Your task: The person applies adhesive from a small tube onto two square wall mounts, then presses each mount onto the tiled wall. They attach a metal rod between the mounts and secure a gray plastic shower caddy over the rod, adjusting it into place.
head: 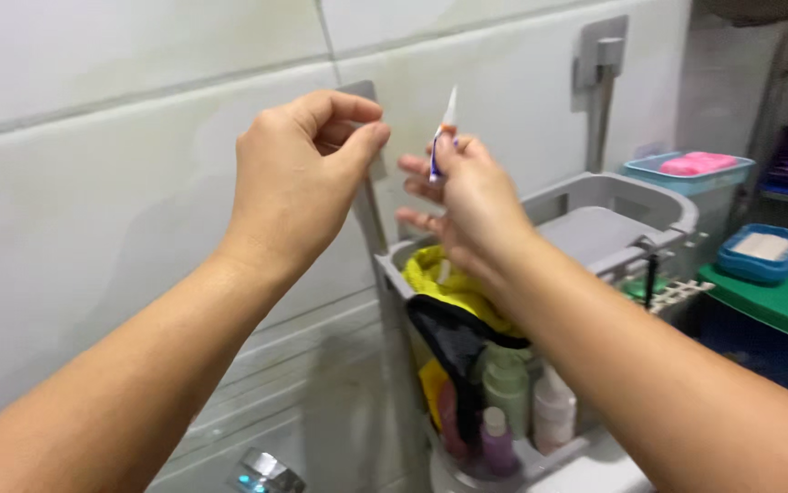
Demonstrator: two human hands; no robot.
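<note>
Near the upper middle of the frame, the right hand (pixel 467 196) pinches a small tube (pixel 442 137) with a white pointed tip and blue and orange markings, holding it upright, tip up, between thumb and fingertips; the other fingers are loosely spread. Just left of it, the left hand (pixel 298 178) has its thumb and forefinger pressed together, the other fingers curled in. Whether something small sits in that pinch cannot be told. The two hands are near each other but apart.

Both hands hover in front of a white tiled wall (pixel 93 164). Below and to the right of them stands a grey plastic rack (pixel 631 196). A yellow and black cloth (pixel 448 301) is draped over its near edge, and in the lower middle of the frame stand several small bottles (pixel 526 402). At the right edge, a blue soap dish (pixel 686 173) holds a pink bar, and another blue dish (pixel 763 251) sits on a green shelf (pixel 777 306).
</note>
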